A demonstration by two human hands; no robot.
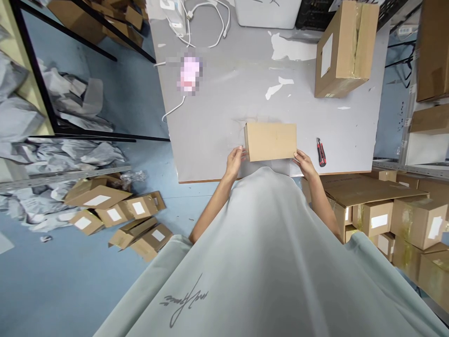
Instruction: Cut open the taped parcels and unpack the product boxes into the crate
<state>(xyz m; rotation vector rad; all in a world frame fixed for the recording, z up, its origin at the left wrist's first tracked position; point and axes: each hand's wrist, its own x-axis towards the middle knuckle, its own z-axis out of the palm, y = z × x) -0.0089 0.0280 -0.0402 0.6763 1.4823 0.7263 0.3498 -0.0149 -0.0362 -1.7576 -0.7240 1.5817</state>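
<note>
Brown cardboard makes up the small box (270, 141), which lies flat on the grey table (217, 117) near its front edge. It is gripped at both ends: the left hand (234, 159) is curled against the left end and the right hand (304, 164) against the right, fingers bent and close together. The palms and the box's lower edge are partly hidden by the pale shirt (266, 243), so the exact grip cannot be made out. A red and black utility knife (321, 152) lies just right of the right hand. Bare tabletop is left behind the box, with a larger carton (345, 49) well apart at the far right corner.
</note>
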